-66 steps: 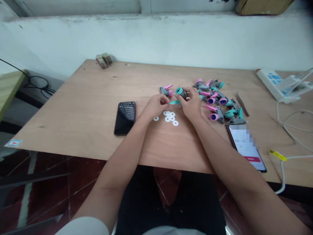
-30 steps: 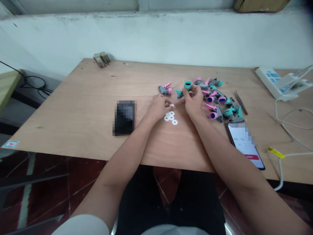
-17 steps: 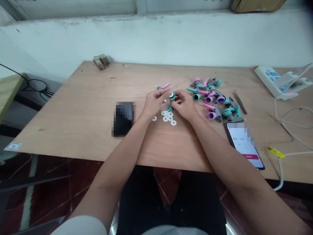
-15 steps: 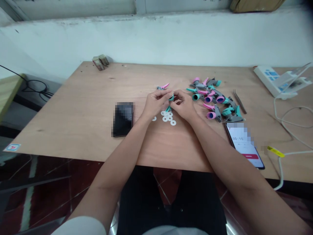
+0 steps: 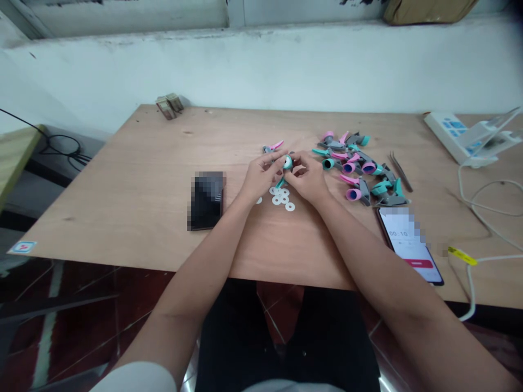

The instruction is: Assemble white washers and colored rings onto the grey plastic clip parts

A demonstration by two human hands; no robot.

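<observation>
My left hand [image 5: 261, 175] and my right hand [image 5: 308, 177] meet above the plywood table [image 5: 122, 212]. Between their fingertips they hold a small plastic part with a teal ring [image 5: 288, 161], and a thin teal piece [image 5: 280, 183] shows below it. Several white flat washers [image 5: 281, 197] lie just under my hands. A grey part with a pink tab [image 5: 272, 148] sits beyond my left hand. To the right of my right hand lies a heap of grey, pink and teal plastic parts [image 5: 355, 169].
A pixelated black phone [image 5: 206, 200] lies left of my hands, and a second phone showing a timer [image 5: 406, 245] lies at the right. Metal tweezers [image 5: 401, 172], a white power strip [image 5: 447, 136], white cables and a small stack of papers [image 5: 169, 105] are also on the table.
My hands have come together over the washers, both now on the teal-ringed part. A teal-ringed part now lies at the left edge of the heap. The view has shifted slightly.
</observation>
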